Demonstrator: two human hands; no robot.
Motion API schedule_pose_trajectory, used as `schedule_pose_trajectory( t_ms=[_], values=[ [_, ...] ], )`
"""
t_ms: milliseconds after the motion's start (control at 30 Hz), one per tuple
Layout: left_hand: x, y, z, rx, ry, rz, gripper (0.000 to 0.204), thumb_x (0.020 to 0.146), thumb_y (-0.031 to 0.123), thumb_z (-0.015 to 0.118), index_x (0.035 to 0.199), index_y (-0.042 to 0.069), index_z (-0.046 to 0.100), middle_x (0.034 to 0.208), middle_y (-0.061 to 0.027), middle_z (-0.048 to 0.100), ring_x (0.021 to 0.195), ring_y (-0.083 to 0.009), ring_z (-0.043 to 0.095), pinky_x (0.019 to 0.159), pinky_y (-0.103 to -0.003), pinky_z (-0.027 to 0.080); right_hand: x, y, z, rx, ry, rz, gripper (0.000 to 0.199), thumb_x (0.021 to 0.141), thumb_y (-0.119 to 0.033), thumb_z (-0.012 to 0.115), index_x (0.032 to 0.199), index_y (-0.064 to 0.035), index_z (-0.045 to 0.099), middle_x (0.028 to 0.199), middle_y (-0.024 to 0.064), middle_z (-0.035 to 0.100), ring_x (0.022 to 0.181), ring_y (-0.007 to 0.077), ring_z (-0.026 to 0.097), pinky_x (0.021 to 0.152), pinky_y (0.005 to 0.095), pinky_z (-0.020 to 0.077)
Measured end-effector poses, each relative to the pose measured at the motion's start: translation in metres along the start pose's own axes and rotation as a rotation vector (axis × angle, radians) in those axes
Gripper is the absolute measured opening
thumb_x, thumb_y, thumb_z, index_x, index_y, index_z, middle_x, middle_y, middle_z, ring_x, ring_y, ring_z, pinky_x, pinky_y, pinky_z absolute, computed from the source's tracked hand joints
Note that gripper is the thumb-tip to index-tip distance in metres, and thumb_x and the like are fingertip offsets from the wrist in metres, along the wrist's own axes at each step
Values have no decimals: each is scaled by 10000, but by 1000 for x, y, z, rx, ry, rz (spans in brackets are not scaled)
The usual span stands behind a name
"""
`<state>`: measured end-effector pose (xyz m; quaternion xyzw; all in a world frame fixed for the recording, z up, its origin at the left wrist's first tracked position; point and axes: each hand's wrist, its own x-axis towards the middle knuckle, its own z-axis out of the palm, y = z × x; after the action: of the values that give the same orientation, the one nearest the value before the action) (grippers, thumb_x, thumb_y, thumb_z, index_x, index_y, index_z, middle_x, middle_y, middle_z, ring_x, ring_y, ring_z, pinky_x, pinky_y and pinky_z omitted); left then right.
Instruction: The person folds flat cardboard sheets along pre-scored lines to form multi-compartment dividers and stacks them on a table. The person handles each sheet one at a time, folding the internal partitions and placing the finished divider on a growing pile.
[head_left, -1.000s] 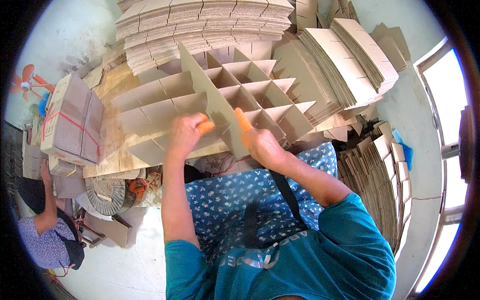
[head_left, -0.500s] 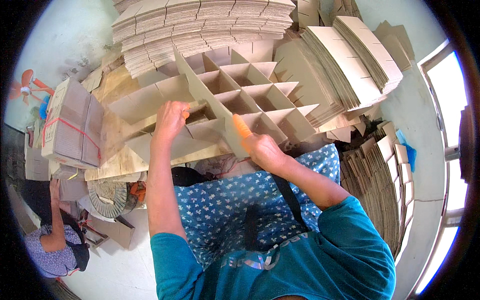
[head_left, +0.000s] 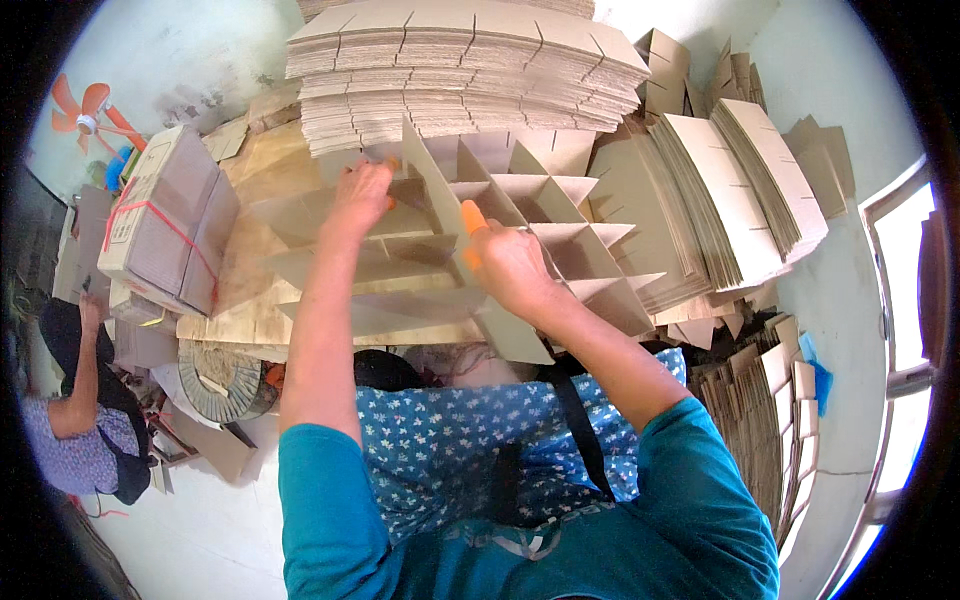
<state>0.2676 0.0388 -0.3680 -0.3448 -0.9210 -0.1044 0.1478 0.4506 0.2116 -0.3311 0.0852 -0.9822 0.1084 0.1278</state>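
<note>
**Both hands on the cardboard divider grid**

My left hand (head_left: 358,198) is stretched out to the far side of the cardboard grid (head_left: 480,250), fingers curled loosely over the top edge of one long strip (head_left: 330,215); palm down, not a fist, touching the card. Orange finger cot on a fingertip, partly hidden.

My right hand (head_left: 510,268) is nearer to me, approx. at the grid's middle, closed round the tall slanted strip (head_left: 440,200) that sticks up above the rest. Orange-capped finger (head_left: 473,220) points up along that strip. Grip looks firm, thumb side hidden so can't tell how tight.

The grid sits on the work table (head_left: 250,310), towards its near edge, just in front of my apron (head_left: 450,450). Cells on the right side already stand square; left side strips lie flatter.

Behind it, at the table's far edge: big stack of slotted strips (head_left: 460,70). More stacks fanned to the right (head_left: 740,170). Tied bundle of card (head_left: 165,225) at the left edge. Another person (head_left: 75,430) sits lower left, orange fan (head_left: 90,115) beyond.
</note>
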Motion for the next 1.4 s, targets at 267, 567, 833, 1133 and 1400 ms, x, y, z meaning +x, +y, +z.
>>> schedule_pose_trajectory(
  t_ms=[267,567,833,1133,1400],
  values=[
    [-8,-6,18,-44,-87,-7,151,691,-15,609,824,55,619,890,-156,620,865,-336,599,750,-437,478,-11,-2,2,140,103,10,478,720,-27,590,1185,60,522,790,213,590,628,367,586,564,440,474],
    [-10,-15,23,-26,-108,5,153,670,-27,629,805,43,616,891,-157,619,875,-338,597,748,-430,485,2,5,-1,177,76,-34,98,705,-8,585,768,65,568,727,239,588,660,395,608,571,458,492],
    [-6,-10,9,37,-138,57,113,672,-15,633,770,32,600,843,-182,612,818,-360,601,707,-454,485,3,6,-3,132,-85,-25,149,793,-45,562,874,79,577,744,239,578,723,400,584,611,454,467],
    [-19,-9,-8,-160,24,44,143,735,83,678,822,12,590,838,-183,614,792,-367,591,677,-437,476,19,-13,-10,-5,-162,45,305,849,-241,581,998,24,547,741,176,633,733,351,633,591,437,490],
    [-99,64,-74,-310,-161,107,386,680,307,760,945,47,652,820,-168,615,788,-348,587,687,-430,464,-30,2,38,-82,-114,19,360,875,-289,556,1072,11,526,740,144,646,699,344,639,594,434,499]
  ],
)
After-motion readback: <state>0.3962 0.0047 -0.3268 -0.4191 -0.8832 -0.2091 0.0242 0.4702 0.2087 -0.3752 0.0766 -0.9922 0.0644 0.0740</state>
